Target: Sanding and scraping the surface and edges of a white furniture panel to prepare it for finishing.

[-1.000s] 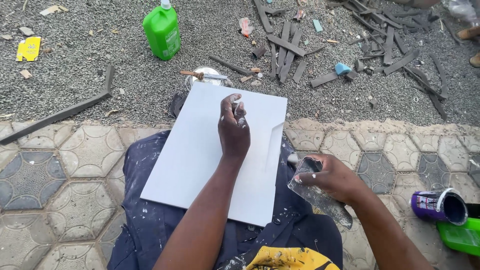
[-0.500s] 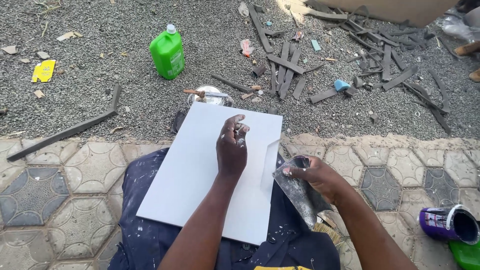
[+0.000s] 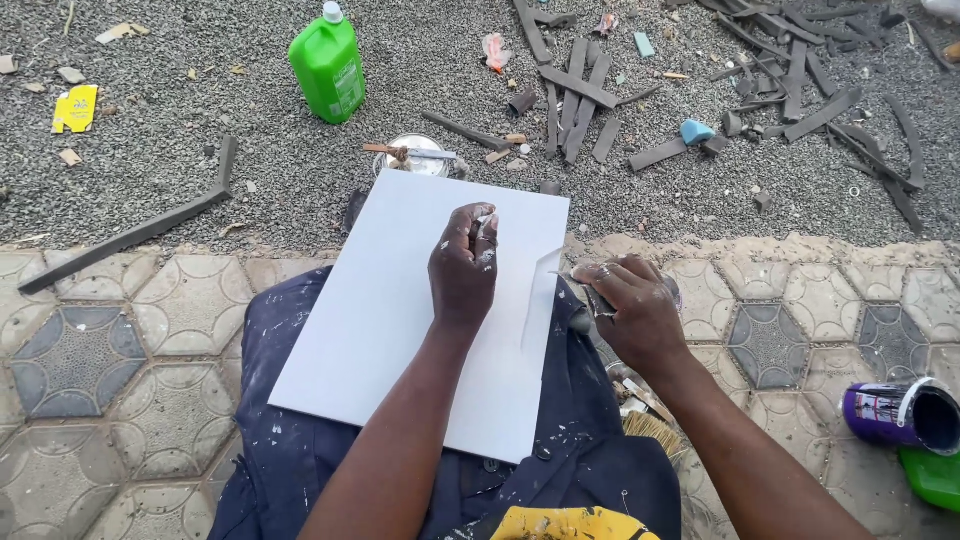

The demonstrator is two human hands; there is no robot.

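Grey gravel [image 3: 300,170] fills the far half of the ground, meeting patterned hexagonal paving [image 3: 110,340] where the person sits in paint-flecked dark blue overalls [image 3: 290,450]. A white board [image 3: 400,300] lies tilted across the lap, its far edge reaching out over the line where paving meets gravel. The left hand [image 3: 463,268] rests on the board near its far right corner, its grip closed around a small paint-smeared tool [image 3: 484,228] whose tip touches the white surface. The right hand [image 3: 635,308] sits just off the board's right edge, its fingers curled around a dark object that is mostly hidden; what that object is cannot be told. A thin white strip stands up along the board's right edge, just beside that hand.

Just beyond the board's far edge, on the gravel, sits a round tin [image 3: 415,157] with a stick across it. Farther out stands a green plastic bottle [image 3: 328,65] with a white cap. A scatter of dark strips [image 3: 575,90] lies to the right of it, with a small blue piece [image 3: 696,131] among them. One long dark bar [image 3: 130,235] lies at an angle near the left paving edge, and a yellow scrap [image 3: 76,108] lies well beyond it. A purple can [image 3: 900,415] lies on its side on the paving at the right.
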